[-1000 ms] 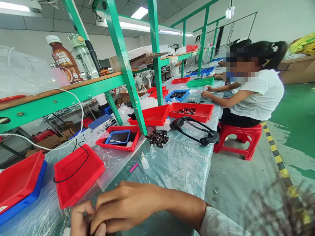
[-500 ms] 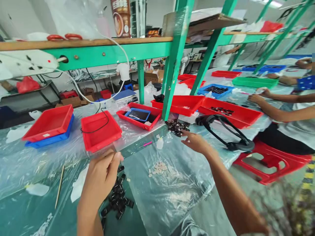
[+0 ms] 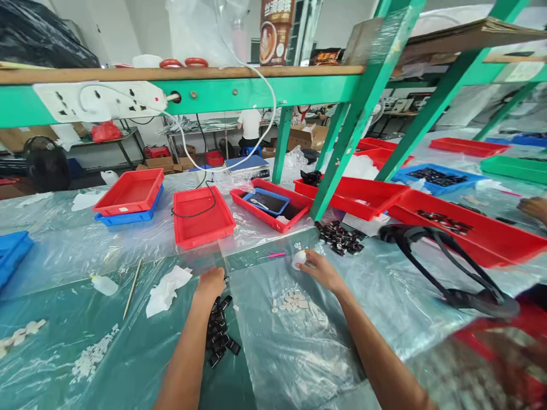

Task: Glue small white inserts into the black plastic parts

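My left hand (image 3: 211, 287) is closed at the top end of a pile of small black glossy parts (image 3: 219, 333). At its fingertips a small shiny bit shows, mostly hidden by the fingers. The fingers of my right hand (image 3: 321, 272) are around a small white squeeze bottle (image 3: 298, 260), which stands on the plastic-covered table. Right of that hand lies a heap of dark brown-black parts (image 3: 341, 237). Below the bottle, pale flat pieces (image 3: 292, 301) are spread on the clear plastic sheet.
A pink pen-like stick (image 3: 277, 254) lies left of the bottle. Red trays (image 3: 204, 219) line the back beneath a green shelf frame (image 3: 342, 165). A black strapped stand (image 3: 448, 267) is at right, near another person's hand (image 3: 534, 208). Tissue (image 3: 168, 289) and a wooden stick (image 3: 133, 289) lie left.
My right hand has moved from the dark heap to the white bottle and closed on it. My left hand stays by the black parts. The view has turned left.
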`<control>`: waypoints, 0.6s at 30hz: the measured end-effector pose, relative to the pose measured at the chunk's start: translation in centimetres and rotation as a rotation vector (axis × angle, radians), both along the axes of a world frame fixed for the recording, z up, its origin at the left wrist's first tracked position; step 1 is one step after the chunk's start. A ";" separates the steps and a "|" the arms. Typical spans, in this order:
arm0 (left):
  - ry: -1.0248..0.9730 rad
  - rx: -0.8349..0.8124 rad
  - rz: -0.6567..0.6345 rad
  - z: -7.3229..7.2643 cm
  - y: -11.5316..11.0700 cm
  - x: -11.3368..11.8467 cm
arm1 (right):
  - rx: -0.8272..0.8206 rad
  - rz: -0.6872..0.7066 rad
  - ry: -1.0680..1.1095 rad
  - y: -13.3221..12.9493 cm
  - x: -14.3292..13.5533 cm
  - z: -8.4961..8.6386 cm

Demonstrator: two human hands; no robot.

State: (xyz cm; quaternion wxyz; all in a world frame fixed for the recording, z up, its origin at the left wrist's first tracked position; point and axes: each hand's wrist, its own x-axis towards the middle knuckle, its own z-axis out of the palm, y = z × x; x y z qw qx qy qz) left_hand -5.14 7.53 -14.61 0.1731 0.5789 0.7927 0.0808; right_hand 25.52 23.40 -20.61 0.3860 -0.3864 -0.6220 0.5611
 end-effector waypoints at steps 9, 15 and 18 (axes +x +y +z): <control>-0.251 0.457 -0.048 6.5 -0.3 0.4 | 0.194 0.169 0.124 -4.0 -5.2 11.7; -0.488 0.761 -0.012 10.8 -3.0 2.5 | 0.209 0.148 0.495 -5.8 -8.3 16.9; -0.568 0.764 -0.019 11.7 -4.1 3.0 | 0.013 0.192 0.750 -6.5 -9.5 17.3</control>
